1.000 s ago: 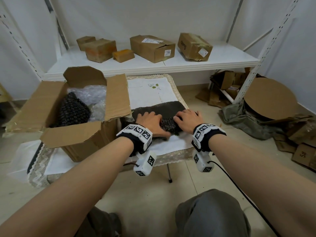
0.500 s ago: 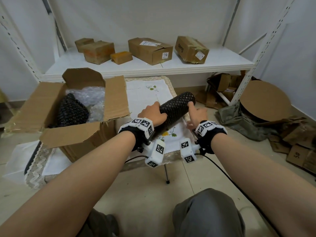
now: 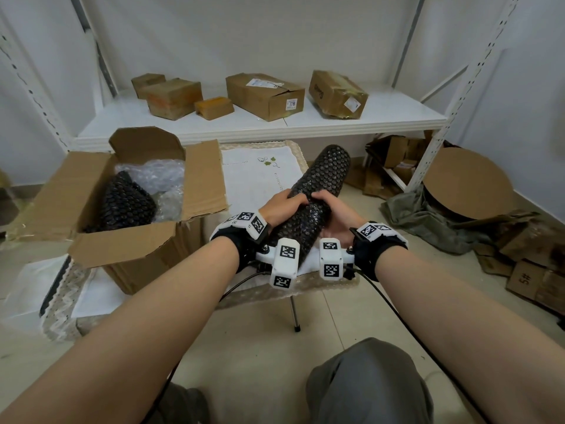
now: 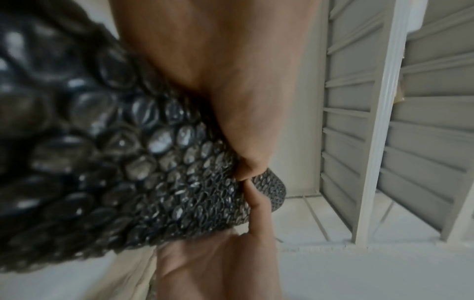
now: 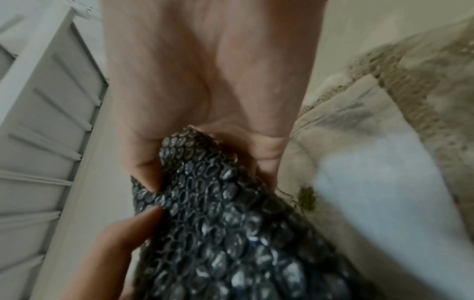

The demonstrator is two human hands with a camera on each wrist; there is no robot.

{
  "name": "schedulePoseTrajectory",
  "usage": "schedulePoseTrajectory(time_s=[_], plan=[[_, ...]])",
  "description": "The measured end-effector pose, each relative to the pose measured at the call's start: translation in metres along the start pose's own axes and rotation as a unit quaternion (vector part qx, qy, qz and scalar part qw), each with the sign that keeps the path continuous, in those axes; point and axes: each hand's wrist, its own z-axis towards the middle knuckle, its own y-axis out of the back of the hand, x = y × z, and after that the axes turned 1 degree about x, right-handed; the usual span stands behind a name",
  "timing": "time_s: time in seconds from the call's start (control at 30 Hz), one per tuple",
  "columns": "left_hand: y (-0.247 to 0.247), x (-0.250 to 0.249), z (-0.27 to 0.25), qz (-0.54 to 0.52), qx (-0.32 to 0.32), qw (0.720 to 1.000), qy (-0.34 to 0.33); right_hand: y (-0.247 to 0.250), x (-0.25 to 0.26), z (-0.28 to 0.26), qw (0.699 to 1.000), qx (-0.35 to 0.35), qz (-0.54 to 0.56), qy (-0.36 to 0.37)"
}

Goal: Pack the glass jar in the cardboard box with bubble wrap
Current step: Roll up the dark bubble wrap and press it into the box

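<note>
The black bubble-wrap roll (image 3: 318, 197) is now lifted off the white cloth (image 3: 256, 179) and tilted, its far end raised toward the shelf (image 3: 382, 117); one second ago the wrap was pressed flat on the cloth, and half a second ago the roll was lower, with the right hand only at its side. The roll is gripped from both sides: the left hand (image 3: 282, 205) is curled over its top left, and the right hand (image 3: 336, 215) is wrapped round its right side and underneath, so that the fingertips of the two hands nearly meet on top. In the left wrist view the left hand's fingers (image 4: 246, 162) are seen clamped on the bubbled surface, and in the right wrist view the wrap is pinched in the right hand's fingers (image 5: 143, 162).

The glass jar is not seen anywhere; whether it lies inside the roll cannot be told. The near end of the roll is hidden behind the wrist cameras. The open cardboard box (image 3: 91, 191) stands to the left on the low table, just beside the hands, and holds a second dark bubble-wrap bundle (image 3: 125, 203) and clear bubble wrap (image 3: 153, 175); its floor is hidden. Both wrist views are blurred at the edges.
</note>
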Motion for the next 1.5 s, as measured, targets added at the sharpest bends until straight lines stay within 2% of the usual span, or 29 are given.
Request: schedulePoseTrajectory(time_s=[0.07,0.1,0.17,0.23,0.33,0.43,0.67,0.77,0.9,1.0,1.2,1.33,1.5], plan=[[0.0,0.004,0.004,0.108,-0.053,0.993,-0.003,0.003,0.0,-0.001,1.0,-0.006,-0.009,0.005],[0.0,0.006,0.005,0.124,-0.074,0.989,-0.002,0.005,0.0,-0.001,1.0,-0.01,-0.012,0.012],[0.003,0.007,0.003,0.06,-0.077,0.995,0.017,0.006,0.001,-0.001,0.999,-0.021,-0.015,0.029],[0.005,0.01,0.003,-0.023,-0.053,0.998,0.035,0.007,0.003,-0.003,0.998,-0.023,-0.015,0.051],[0.006,0.006,-0.002,-0.104,-0.019,0.994,0.014,0.01,0.004,-0.005,0.995,-0.031,0.003,0.098],[0.004,-0.008,-0.009,-0.115,-0.002,0.993,-0.005,0.011,0.007,-0.007,0.992,-0.036,0.006,0.122],[0.005,-0.038,-0.027,-0.148,0.008,0.989,-0.013,-0.002,0.019,-0.023,0.996,0.007,-0.003,0.093],[0.012,-0.046,-0.037,-0.126,0.013,0.992,-0.01,-0.009,0.023,-0.029,0.993,-0.022,-0.043,0.105],[0.035,-0.058,-0.049,-0.072,0.02,0.996,-0.038,-0.018,0.031,-0.036,0.989,-0.015,-0.057,0.134],[0.054,-0.071,-0.058,-0.063,0.032,0.997,-0.045,-0.029,0.04,-0.038,0.985,0.011,-0.063,0.163],[0.1,-0.1,-0.079,-0.074,0.007,0.995,-0.066,-0.077,0.062,-0.043,0.978,0.046,-0.097,0.179],[0.144,-0.091,-0.088,-0.102,-0.032,0.991,-0.074,-0.111,0.065,-0.038,0.973,0.061,-0.13,0.179],[0.189,-0.067,-0.106,-0.111,-0.055,0.991,-0.058,-0.15,0.058,-0.023,0.966,0.123,-0.138,0.183]])
